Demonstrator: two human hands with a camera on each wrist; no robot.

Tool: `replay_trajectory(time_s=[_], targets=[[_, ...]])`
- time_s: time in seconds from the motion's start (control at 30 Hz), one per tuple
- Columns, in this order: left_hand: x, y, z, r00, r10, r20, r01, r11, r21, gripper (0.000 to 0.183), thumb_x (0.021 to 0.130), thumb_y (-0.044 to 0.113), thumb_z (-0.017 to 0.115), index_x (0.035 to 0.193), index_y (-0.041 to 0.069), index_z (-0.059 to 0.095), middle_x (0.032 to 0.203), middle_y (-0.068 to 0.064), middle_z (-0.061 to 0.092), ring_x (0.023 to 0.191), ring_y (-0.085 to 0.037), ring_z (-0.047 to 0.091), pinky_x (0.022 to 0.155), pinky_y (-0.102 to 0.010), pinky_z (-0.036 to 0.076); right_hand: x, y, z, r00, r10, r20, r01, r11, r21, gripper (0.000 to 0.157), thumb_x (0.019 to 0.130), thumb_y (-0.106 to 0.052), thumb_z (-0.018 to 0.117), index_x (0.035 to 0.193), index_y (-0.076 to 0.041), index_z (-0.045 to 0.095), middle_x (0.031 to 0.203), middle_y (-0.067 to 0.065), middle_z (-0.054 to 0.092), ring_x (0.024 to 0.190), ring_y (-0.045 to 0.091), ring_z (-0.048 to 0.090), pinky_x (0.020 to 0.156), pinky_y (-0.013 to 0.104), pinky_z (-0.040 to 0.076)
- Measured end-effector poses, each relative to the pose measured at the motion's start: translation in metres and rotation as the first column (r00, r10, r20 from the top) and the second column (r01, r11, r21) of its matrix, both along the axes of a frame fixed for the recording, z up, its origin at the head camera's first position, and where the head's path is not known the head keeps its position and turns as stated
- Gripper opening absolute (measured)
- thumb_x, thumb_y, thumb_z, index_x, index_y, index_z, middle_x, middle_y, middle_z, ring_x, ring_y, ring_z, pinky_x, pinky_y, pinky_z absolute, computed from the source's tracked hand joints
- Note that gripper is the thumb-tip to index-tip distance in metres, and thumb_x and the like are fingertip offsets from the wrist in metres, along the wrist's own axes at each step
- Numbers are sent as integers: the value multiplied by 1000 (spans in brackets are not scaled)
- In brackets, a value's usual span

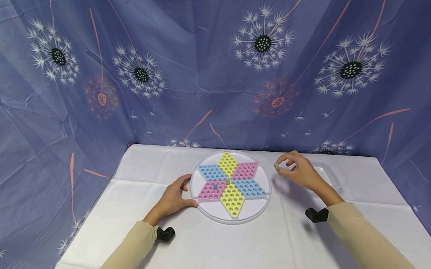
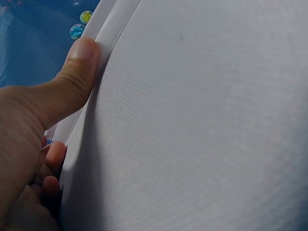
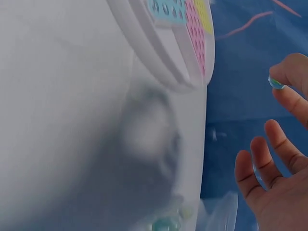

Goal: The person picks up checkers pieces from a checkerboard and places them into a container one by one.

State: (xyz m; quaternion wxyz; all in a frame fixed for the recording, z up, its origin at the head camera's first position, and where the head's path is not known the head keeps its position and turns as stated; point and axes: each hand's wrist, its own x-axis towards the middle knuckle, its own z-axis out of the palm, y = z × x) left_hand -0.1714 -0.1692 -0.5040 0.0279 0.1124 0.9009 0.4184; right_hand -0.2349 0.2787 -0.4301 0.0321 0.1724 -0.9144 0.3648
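Observation:
A round white Chinese checkers board [image 1: 253, 210] with a yellow, pink and blue star lies flat on the table. My left hand [image 1: 171, 200] holds its left rim, thumb near the front and fingers farther back; the left wrist view shows the thumb [image 2: 79, 67] pressed along the edge. A blue marble [image 1: 215, 187] sits in the pink point, and a yellow marble [image 1: 228, 182] near the star's centre. Right of the board, my right hand [image 1: 303, 172] pinches a greenish marble [image 3: 275, 83] between thumb and index finger, raised above the table. Its other fingers are spread apart.
Behind my right hand stands a clear plastic tray [image 1: 327, 174], partly hidden by it. Blurred greenish marbles [image 3: 166, 224] show low in the right wrist view. A white cloth [image 1: 229, 256] covers the table, and a blue dandelion-patterned curtain [image 1: 205, 67] hangs behind.

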Motion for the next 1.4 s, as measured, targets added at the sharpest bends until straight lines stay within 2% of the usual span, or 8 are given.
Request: replay_trajectory(time_s=[0.2, 0.43, 0.57, 0.77, 1.07, 1.4], targets=[[0, 0, 0, 1000, 0, 0, 0, 1000, -3, 107, 69, 32, 98, 156, 9, 41, 101, -4, 55, 89, -20, 48, 88, -40, 38, 3, 22, 3, 999, -40, 5, 40, 999, 9, 18, 95, -29, 75, 109, -18, 72, 120, 9, 58, 105, 33, 58, 82, 47, 52], [1, 0, 0, 1000, 1, 6, -1, 1000, 0, 107, 69, 32, 98, 156, 9, 41, 100, -3, 54, 89, -20, 48, 88, -40, 38, 3, 44, 7, 998, -51, -27, 52, 998, 20, 21, 98, -28, 72, 113, -12, 71, 126, 16, 56, 104, 36, 59, 82, 51, 53], [0, -1, -1, 1000, 0, 4, -1, 1000, 7, 107, 69, 32, 98, 156, 9, 41, 101, -3, 55, 89, -20, 48, 88, -40, 38, 4, 52, 9, 998, -59, -11, 59, 998, 20, 23, 99, -28, 71, 115, -12, 70, 129, 17, 54, 106, 37, 58, 83, 53, 53], [-1, 0, -1, 1000, 2, 2, -2, 1000, 6, 107, 68, 30, 98, 156, 8, 41, 101, -3, 55, 89, -20, 49, 89, -40, 38, 1, 66, 7, 995, -100, 28, 99, 995, 19, 30, 100, -34, 69, 119, -12, 70, 133, 17, 53, 109, 36, 56, 81, 49, 51], [-1, 0, 0, 1000, -5, -2, 5, 1000, -12, 107, 68, 30, 98, 156, 8, 41, 100, -2, 55, 91, -19, 49, 90, -40, 39, -3, 87, 2, 982, -165, 94, 164, 986, 26, 40, 99, -44, 67, 123, -11, 68, 142, 21, 49, 116, 41, 53, 82, 55, 48], [-1, 1, 1, 1000, 11, 2, -11, 1000, -10, 106, 68, 31, 98, 156, 9, 42, 99, -1, 55, 91, -19, 49, 90, -40, 38, -9, 97, 2, 975, -184, 128, 178, 983, 53, 42, 100, -45, 65, 125, -11, 67, 142, 21, 50, 116, 40, 53, 78, 46, 48]])
